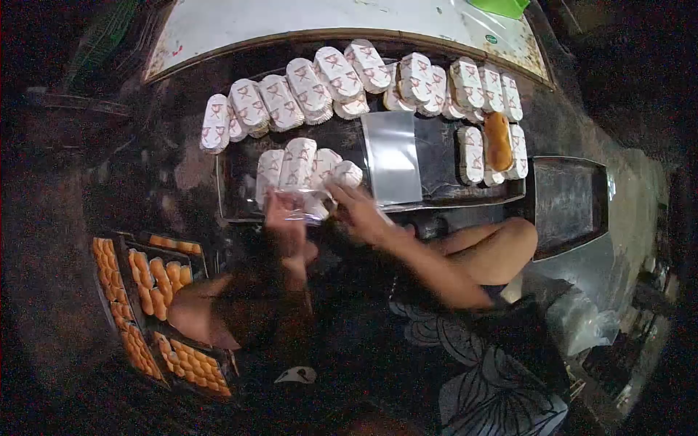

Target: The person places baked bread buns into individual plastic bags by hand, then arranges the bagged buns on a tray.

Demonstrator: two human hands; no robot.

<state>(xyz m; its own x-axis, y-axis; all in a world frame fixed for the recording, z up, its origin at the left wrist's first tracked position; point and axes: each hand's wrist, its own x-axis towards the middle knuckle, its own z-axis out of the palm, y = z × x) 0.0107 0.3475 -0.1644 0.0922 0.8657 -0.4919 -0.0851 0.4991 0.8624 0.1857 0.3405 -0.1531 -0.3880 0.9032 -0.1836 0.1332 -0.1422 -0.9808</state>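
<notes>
White paper cups printed in red, left buns coloured golden-brown, near-right cloth patterned in grey and black

- Paper cases: white printed paper, matt, with pleated edges.
- Plastic sheets, middle: clear, smooth, with a glossy glare.
- Film, left of the sheets: thin, shiny, see-through plastic.
- Bun, right: smooth, glossy crust.
- Tray: dark, metal-looking, dull.
- Cloth, near: matt, printed.
</notes>
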